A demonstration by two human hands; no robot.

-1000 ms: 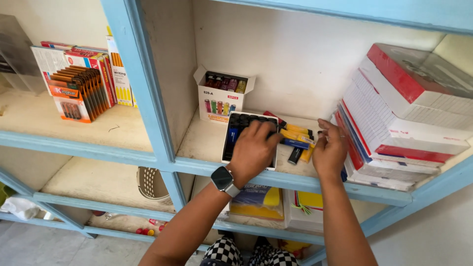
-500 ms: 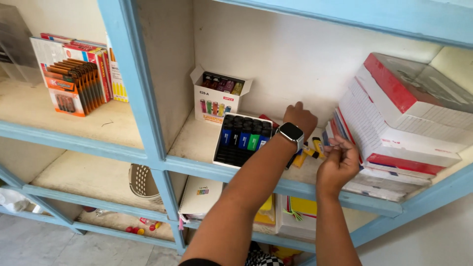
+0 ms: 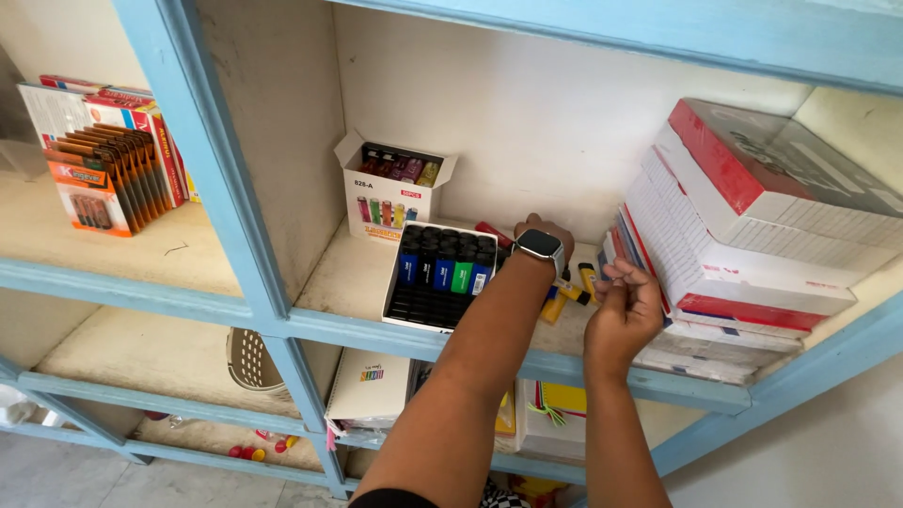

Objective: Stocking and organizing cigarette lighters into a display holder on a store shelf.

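Marker box [image 3: 440,276] beside left hand [image 3: 543,232]

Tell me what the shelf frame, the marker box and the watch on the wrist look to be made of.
Shelf frame: likely wood under matte light-blue paint; the edges look brushed and slightly uneven.
Marker box: thin white card, by its folded rim; the markers look like glossy black plastic.
Watch: dark glossy face, probably glass, in a pale metallic-looking case; the strap cannot be judged.

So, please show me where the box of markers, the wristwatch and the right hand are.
box of markers [image 3: 439,278]: head view, on the marker caps.
wristwatch [image 3: 539,246]: head view, on its screen.
right hand [image 3: 625,309]: head view, on its back.
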